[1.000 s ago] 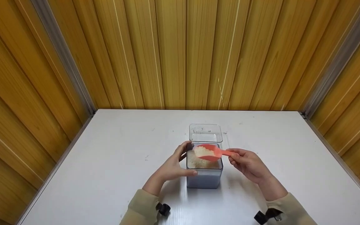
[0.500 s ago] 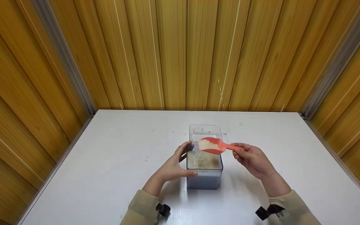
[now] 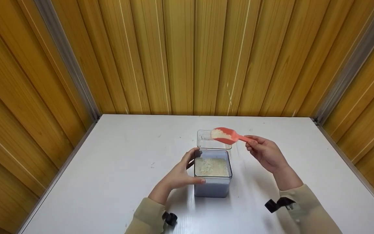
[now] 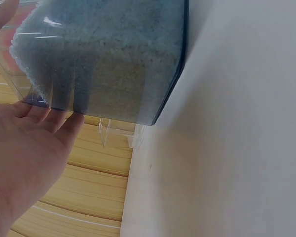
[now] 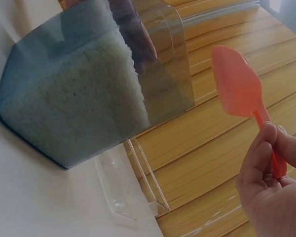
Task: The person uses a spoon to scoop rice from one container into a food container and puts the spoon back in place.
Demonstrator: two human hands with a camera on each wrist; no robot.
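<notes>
The right hand (image 3: 266, 154) pinches the handle of a red scoop (image 3: 228, 140) between thumb and fingers, the other fingers curled in beneath. The scoop, loaded with pale grains (image 3: 218, 133), is in the air, apart from the container (image 3: 211, 189) and higher than its rim; in the head view it covers part of a clear plastic piece (image 3: 206, 144) lying just behind the container. The left hand (image 3: 179, 174) is spread wide and grips the bluish, see-through container, thumb across the front, fingers at the far left side (the left wrist view shows their tips against the wall). The container stands upright and uncovered on the white table (image 3: 125, 162), more grains (image 3: 211, 167) inside, their surface below the rim. Wood-patterned panels (image 3: 177, 58) rise behind the table.
</notes>
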